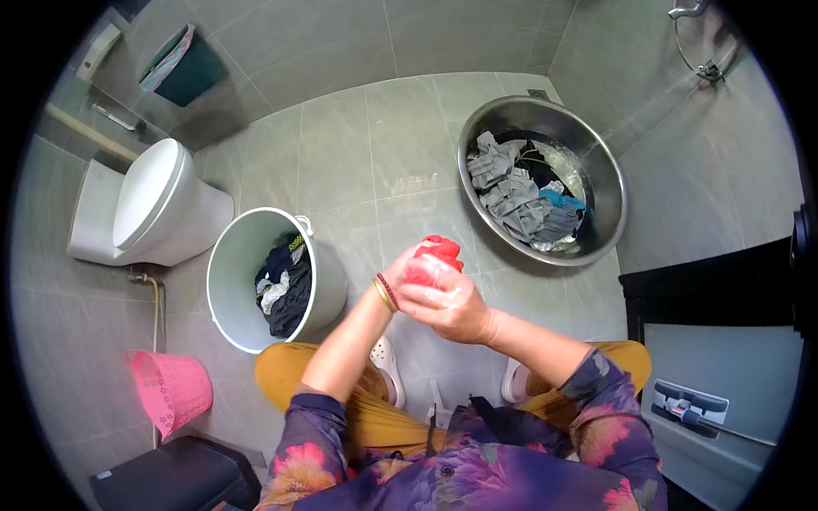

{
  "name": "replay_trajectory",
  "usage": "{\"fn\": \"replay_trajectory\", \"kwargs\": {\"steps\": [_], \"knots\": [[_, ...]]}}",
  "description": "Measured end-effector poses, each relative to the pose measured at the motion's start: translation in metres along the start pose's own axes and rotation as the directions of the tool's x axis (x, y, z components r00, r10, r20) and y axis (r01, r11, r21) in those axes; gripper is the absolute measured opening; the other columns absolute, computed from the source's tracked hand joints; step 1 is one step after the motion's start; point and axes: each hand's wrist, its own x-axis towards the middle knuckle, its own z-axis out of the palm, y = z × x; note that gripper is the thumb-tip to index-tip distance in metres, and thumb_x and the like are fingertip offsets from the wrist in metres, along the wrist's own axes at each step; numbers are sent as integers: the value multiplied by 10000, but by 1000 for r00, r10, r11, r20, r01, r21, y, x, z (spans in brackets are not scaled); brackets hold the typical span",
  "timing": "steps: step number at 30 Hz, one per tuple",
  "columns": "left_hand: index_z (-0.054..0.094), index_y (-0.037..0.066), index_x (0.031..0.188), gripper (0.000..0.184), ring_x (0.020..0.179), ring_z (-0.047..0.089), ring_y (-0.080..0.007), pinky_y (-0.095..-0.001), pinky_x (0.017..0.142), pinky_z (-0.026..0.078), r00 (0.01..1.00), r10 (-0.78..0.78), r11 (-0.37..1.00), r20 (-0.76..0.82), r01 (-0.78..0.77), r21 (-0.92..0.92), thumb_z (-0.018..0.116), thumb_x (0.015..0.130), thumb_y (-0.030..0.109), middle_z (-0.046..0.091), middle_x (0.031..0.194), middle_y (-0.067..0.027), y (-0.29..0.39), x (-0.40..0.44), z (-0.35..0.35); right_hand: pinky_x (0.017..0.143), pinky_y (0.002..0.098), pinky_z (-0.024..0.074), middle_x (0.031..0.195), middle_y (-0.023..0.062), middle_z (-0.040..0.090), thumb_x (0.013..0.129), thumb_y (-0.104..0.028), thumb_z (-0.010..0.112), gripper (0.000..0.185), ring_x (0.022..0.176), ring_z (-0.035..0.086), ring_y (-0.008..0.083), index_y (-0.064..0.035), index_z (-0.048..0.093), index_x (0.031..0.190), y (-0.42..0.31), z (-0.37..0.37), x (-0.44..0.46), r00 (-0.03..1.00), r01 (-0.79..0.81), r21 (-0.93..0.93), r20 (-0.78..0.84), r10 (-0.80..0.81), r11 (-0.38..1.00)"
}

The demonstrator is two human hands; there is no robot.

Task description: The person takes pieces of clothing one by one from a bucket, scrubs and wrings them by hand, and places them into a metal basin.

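A bunched wet red cloth point(440, 249) is squeezed between my two hands, over the floor in front of my knees. My left hand point(407, 271), with a gold bangle and a red bracelet at the wrist, wraps its left side. My right hand point(452, 302) presses round it from the right, fingers closed. To the upper right, a large metal basin point(615, 192) holds water with grey, black and blue clothes point(515, 200). Left of my hands, a white bucket point(230, 281) holds dark clothes point(291, 298) and a small white piece.
A white toilet point(146, 200) stands at the left, with a green bin point(183, 72) above it. Lower left are a pink basket point(173, 390) and a dark box point(179, 479). A shower fixture point(709, 70) is at the upper right, and a grey panel point(724, 366) at the right.
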Motion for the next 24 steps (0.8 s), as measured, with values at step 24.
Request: {"fn": "replay_trajectory", "kwargs": {"steps": [24], "knots": [[522,102,1091,409,816,600,-176,-319,731,489,920,-115,820,-374,300,487,513,844,429,599,1003,-31,-16,52,-69,802,335,445,935,90,556,666,-42,550,125,958,520,225,-15,576,786,39,57,-92,973,-154,166,198,120,974]]}}
